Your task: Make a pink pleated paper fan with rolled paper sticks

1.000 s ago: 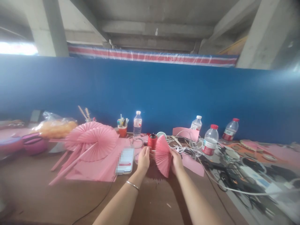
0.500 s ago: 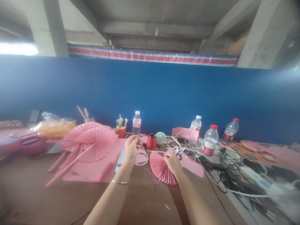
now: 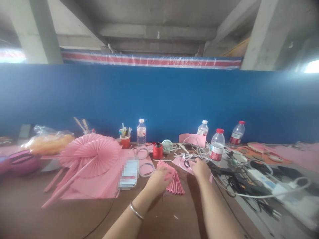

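A pink pleated paper fan [image 3: 176,186] lies partly spread on the brown table. My left hand [image 3: 159,181], with a silver bangle at its wrist, is closed on the fan's left part and hides some of its folds. To the right of the fan, my right hand [image 3: 200,170] reaches in among white cables, its fingers bent together. At its fingertips is a dark loop-shaped thing [image 3: 186,163], too blurred to name. A pink paper sheet [image 3: 179,162] lies partly beneath that hand. Beyond the fan stands a red spool-like object [image 3: 158,151].
Finished-looking pink round fans [image 3: 99,156] lie on pink paper at left. A phone [image 3: 129,174] and a roll of tape [image 3: 146,169] sit nearer the middle. Bottles [image 3: 217,146], a pen cup [image 3: 125,141], a small fan [image 3: 167,145] and a power strip [image 3: 265,182] with tangled cables surround the work area.
My left hand has come down from above the phone and tape onto the pleated fan. My right hand has left the fan and moved right, to the cables. The fan looks less widely spread.
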